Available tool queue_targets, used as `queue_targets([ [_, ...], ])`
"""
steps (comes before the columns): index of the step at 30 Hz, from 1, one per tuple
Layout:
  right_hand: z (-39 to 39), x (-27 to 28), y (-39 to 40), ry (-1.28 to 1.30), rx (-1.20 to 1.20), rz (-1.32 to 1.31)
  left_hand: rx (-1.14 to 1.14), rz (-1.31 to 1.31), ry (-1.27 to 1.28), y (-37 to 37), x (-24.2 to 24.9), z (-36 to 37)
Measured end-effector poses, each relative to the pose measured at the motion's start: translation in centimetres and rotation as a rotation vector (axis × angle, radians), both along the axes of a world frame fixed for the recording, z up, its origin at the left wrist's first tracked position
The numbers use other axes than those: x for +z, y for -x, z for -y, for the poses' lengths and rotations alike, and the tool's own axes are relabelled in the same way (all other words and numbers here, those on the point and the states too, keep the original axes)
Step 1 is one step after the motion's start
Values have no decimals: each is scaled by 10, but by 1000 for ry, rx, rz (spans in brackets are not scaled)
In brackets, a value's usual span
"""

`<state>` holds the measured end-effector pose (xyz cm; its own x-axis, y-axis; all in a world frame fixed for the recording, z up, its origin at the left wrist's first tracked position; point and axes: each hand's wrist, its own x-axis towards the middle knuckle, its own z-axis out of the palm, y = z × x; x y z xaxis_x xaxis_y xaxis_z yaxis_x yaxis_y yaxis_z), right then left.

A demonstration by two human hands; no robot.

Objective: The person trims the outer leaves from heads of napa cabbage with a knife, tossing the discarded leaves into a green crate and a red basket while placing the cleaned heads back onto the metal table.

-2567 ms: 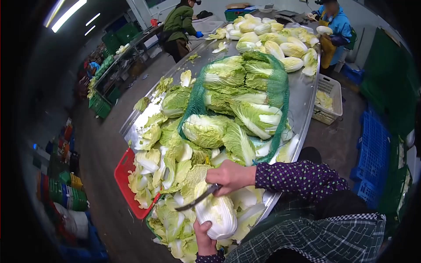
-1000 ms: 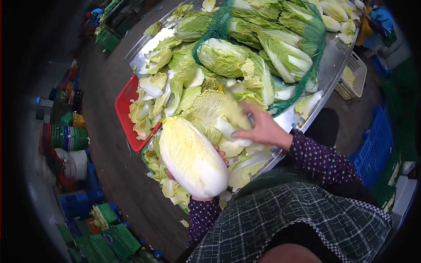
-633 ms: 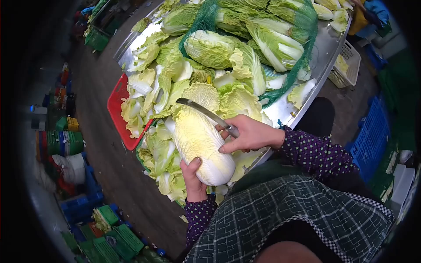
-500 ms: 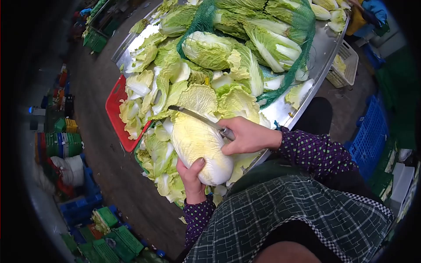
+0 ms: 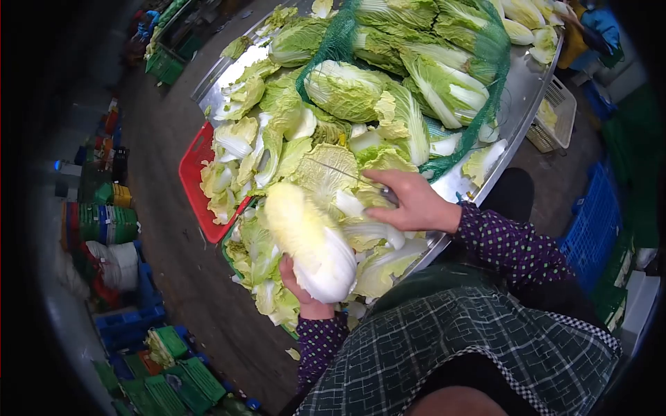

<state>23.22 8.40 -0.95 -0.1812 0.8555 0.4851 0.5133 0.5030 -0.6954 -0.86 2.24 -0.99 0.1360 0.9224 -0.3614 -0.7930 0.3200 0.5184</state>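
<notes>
A pale, trimmed napa cabbage point(image 5: 316, 249) rests in my left hand point(image 5: 302, 290), its thick white base toward me and its yellow leafy end pointing away. My fingers wrap it from below and are partly hidden. To the right, my right hand point(image 5: 418, 201) grips a knife point(image 5: 340, 170) by the handle, the thin blade pointing left over the loose leaves. The blade is apart from the cabbage. Under both hands lie stripped cabbage leaves point(image 5: 326, 170). Beyond them, whole green napa cabbages point(image 5: 347, 90) sit in and around a green mesh net point(image 5: 336, 43).
The metal table point(image 5: 517, 132) has a raised edge on the right. A red basket point(image 5: 196, 182) of leaves is at its left. A cream crate point(image 5: 551, 118) and a blue crate point(image 5: 590, 215) stand at right. Another person's blue sleeve point(image 5: 602, 29) shows at top right.
The cabbage in my left hand has turned and shifted slightly down and left. My right hand with the knife has drawn away from it to the right.
</notes>
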Motion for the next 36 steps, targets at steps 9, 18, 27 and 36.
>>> queue_targets([
  [9, -47, 47, -7, -119, 222, 388, -295, 109, 142, -3, 0, 10],
  [18, -15, 46, 6, 1011, 542, -492, -718, 654, -240, -24, 6, 3],
  [27, 0, 41, 11, 1123, 229, -409, -306, 332, -113, -27, -7, 21],
  [36, 12, 32, 11, 750, 384, -114, -268, -339, -43, -20, 9, 8],
])
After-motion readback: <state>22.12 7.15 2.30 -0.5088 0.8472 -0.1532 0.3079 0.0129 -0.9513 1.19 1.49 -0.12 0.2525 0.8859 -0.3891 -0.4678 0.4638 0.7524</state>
